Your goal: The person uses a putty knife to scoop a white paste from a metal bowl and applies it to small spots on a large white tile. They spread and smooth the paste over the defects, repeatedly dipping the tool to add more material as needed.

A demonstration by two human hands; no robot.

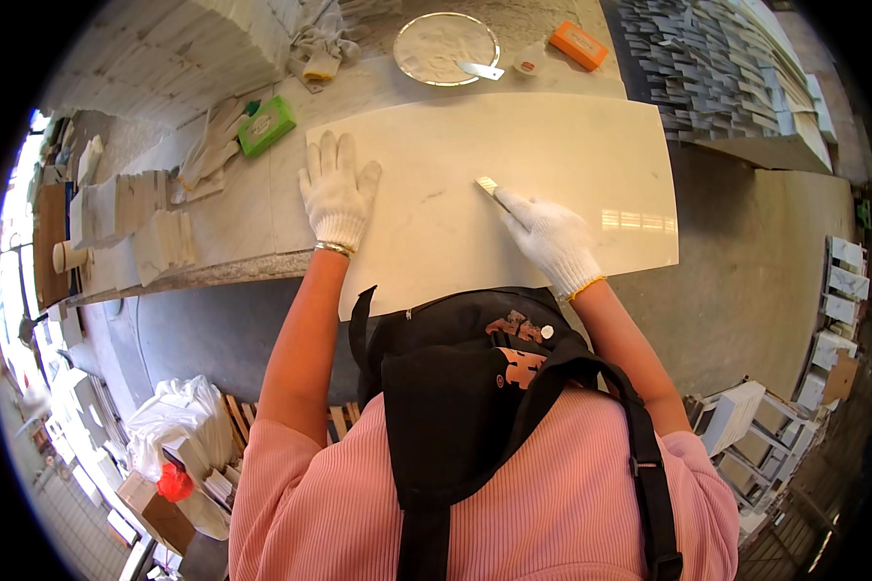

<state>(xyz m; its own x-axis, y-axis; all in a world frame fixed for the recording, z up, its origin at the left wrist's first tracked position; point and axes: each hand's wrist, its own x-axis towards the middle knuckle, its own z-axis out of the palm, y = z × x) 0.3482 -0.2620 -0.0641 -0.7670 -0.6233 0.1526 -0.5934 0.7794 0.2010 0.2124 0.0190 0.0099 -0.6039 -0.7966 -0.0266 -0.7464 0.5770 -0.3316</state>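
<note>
A glossy white stone slab (426,232) lies in front of me on the workbench. My left hand (339,189), in a white knitted glove, is laid flat near its left edge with the fingers spread. In my right hand (550,235), gloved the same way, is a scraper (487,187) with a flat, shiny blade. The blade points away and to the left, over the middle of the slab. Whether its edge touches the surface I cannot tell. The fingers wrap the handle and hide most of it. Faint grey marks show on the slab between the hands.
Beyond the slab are a round plate of pale powder (436,48), a putty knife (480,70) on its rim, a small tub (530,60) and an orange box (579,45). A green box (265,126) and loose gloves (211,150) lie left. Stacked tiles (712,73) stand far right.
</note>
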